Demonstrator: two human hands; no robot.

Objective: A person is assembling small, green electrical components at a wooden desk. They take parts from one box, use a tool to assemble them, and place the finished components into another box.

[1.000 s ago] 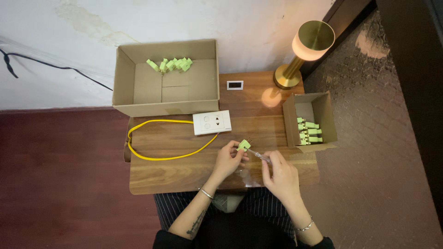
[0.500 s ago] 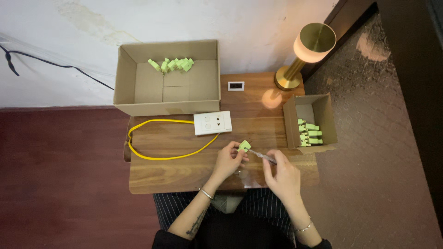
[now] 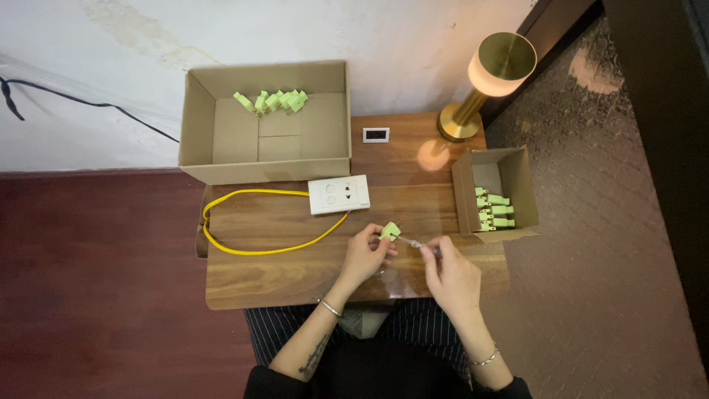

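Green plug (image 3: pixel 390 231), a small light-green piece with short prongs, sits pinched in the fingertips of the left hand (image 3: pixel 364 255), raised a little above the wooden counter (image 3: pixel 251 284) near its front edge. The right hand (image 3: pixel 450 272) is closed around a slim tool (image 3: pixel 416 244) with a pale, partly clear shaft, whose tip points at the plug and comes just beside it; whether it touches cannot be told. Beyond the left hand lies a white socket block (image 3: pixel 339 194), and its yellow cable (image 3: pixel 244 250) loops out across the counter to the left of that hand. Farther beyond, a large open cardboard box (image 3: pixel 221 140) holds a row of green plugs (image 3: pixel 273 100) along its far wall. To the right of the right hand, a small cardboard box (image 3: pixel 461 188) holds more green plugs (image 3: pixel 493 210). Beyond this box stands a brass lamp (image 3: pixel 496 70), lit, with a small white rectangular piece (image 3: pixel 375 134) to its left.
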